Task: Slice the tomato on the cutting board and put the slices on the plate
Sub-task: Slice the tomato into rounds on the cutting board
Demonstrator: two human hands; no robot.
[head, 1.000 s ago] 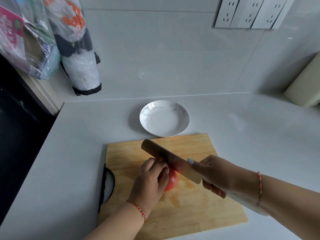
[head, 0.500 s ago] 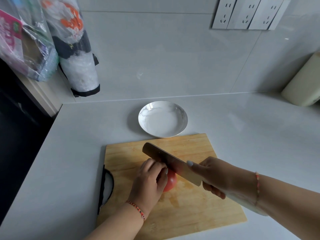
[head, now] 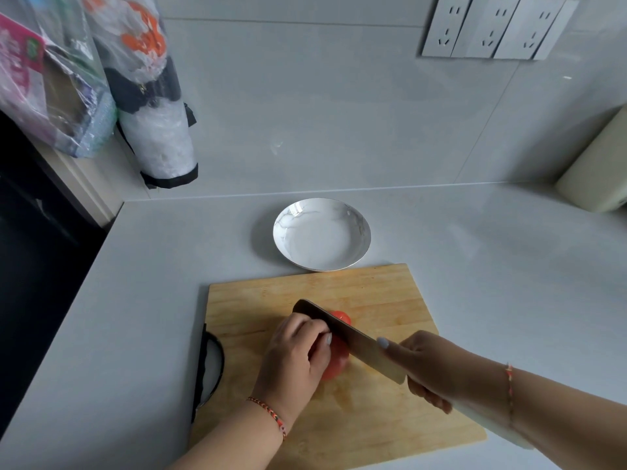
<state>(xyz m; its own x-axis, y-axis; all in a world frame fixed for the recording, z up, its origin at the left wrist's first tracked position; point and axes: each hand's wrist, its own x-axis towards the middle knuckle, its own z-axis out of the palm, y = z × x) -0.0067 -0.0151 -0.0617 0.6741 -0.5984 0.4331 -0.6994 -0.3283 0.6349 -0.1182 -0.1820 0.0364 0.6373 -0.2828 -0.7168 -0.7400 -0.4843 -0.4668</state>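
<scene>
A red tomato [head: 334, 362] lies on the wooden cutting board [head: 390, 300], partly hidden under my left hand [head: 298, 354], which presses on it with curled fingers. My right hand [head: 431, 368] grips a cleaver [head: 346, 337] by its pale handle. The blade runs diagonally across the tomato, and a red piece [head: 341, 316] shows on the far side of the blade. A white marbled plate [head: 359, 225] stands just beyond the board and holds nothing.
The board's black handle [head: 210, 368] sticks out at its left edge. Plastic bags [head: 149, 96] hang at the back left beside a dark opening. A cream-coloured object [head: 600, 171] stands at the far right against the tiled wall with sockets [head: 492, 28].
The cleaver has come down into the tomato, and a red piece now shows beyond the blade. Both hands stay where they were on the board.
</scene>
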